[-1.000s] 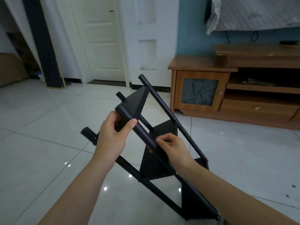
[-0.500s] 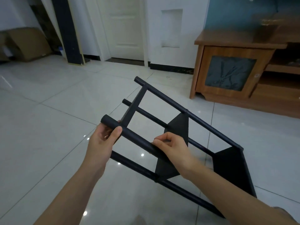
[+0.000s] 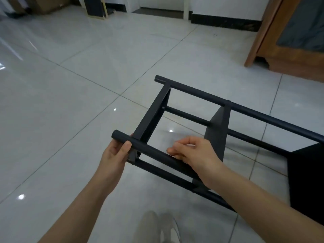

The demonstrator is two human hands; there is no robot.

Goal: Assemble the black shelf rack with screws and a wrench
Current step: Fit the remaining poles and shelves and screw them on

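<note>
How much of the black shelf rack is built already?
Most of it looks built: the rack has four poles joined to three shelf boards, and a screw shows in the end board. Right now the left hand grips the near pole and the right hand curls over it. What's left is probably tightening and standing it upright. No wrench is in view.
</note>
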